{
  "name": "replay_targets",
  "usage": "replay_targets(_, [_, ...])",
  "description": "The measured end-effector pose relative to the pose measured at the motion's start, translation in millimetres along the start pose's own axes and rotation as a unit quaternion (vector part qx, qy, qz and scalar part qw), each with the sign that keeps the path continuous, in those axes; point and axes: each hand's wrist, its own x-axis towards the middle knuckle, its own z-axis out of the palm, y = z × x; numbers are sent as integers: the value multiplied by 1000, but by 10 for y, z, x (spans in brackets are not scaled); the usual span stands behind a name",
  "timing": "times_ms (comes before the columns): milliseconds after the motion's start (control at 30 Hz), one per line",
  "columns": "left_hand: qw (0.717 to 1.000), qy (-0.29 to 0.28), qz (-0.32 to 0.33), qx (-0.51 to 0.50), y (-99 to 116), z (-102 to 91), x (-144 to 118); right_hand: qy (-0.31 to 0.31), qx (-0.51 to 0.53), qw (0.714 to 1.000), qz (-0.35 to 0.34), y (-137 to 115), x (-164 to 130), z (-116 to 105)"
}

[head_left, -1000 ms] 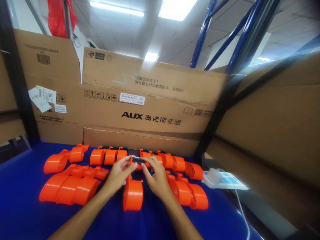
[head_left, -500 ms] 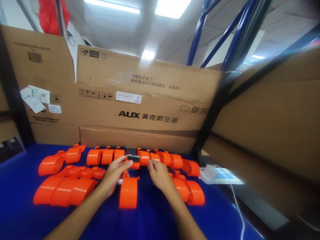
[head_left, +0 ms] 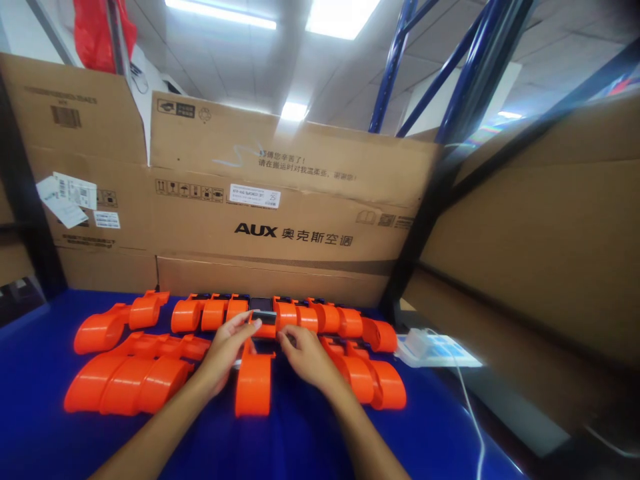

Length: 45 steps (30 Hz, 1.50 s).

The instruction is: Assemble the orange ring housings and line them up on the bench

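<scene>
head view: my left hand [head_left: 225, 350] and right hand [head_left: 303, 353] pinch the small black piece [head_left: 265, 317] at the middle of the back orange row [head_left: 300, 317], fingers closed on it; it looks not yet seated, other shells [head_left: 125, 383] wait nearer.

Single head-worn view, looking forward and slightly down across the blue surface [head_left: 310, 440]. Near field: both forearms enter from the bottom edge. Far field: cardboard boxes [head_left: 280, 220], ceiling lights above. No second view.
</scene>
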Motion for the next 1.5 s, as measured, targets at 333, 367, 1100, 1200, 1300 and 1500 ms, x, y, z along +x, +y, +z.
replay_targets(333, [987,35,-38,-149,93,59,-57,-91,-156,983,42,75,-167,50])
replay_targets(367, [988,31,-32,-148,93,65,-56,-96,-147,984,40,69,-164,65])
replay_targets(1100, [994,-10,85,72,-108,-11,44,166,294,941,11,-156,4,106])
replay_targets(1200, [993,-9,91,72,-103,-5,37,165,191,968,-15,-141,-25,129])
replay_targets(1300, [994,-12,86,69,-97,4,26,143,169,974,-41,-121,-48,156])
replay_targets(1500, [993,-18,94,65,-113,-6,36,127,156,979,-46,-149,-54,175])
